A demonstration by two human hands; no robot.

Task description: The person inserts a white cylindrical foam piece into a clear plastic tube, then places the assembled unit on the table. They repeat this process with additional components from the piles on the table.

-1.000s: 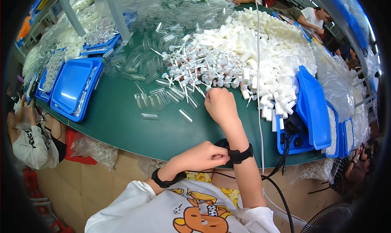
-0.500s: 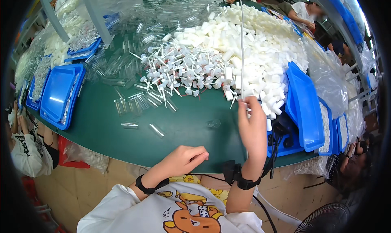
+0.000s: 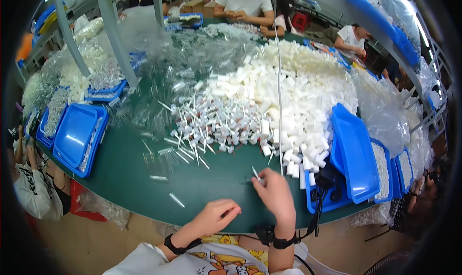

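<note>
My right hand (image 3: 276,193) is above the green table's near part, its thumb and fingers pinched on a small white pointed stick (image 3: 256,173). The stick's lower end is hidden in the fingers. Just left of these fingertips a small clear round piece (image 3: 247,180) shows faintly on the table. My left hand (image 3: 214,218) hovers near the table's front edge, fingers curled in; whether anything is inside is hidden. Beyond both hands lies a heap of thin white-stemmed pieces (image 3: 216,121) with cloudy heads. A large heap of white cylindrical caps (image 3: 298,92) sits behind it.
Clear tubes (image 3: 176,200) lie loose at the left, with more piled farther back. Blue trays (image 3: 74,135) stand at the left edge; other blue trays (image 3: 353,155) and black cables (image 3: 321,191) are at right. A white cord (image 3: 279,97) hangs across the heap. Other people sit beyond.
The view has tilted up, showing more of the far side. My right hand has come left, away from the white caps, with the white stick in its fingers. My left hand stays curled.
</note>
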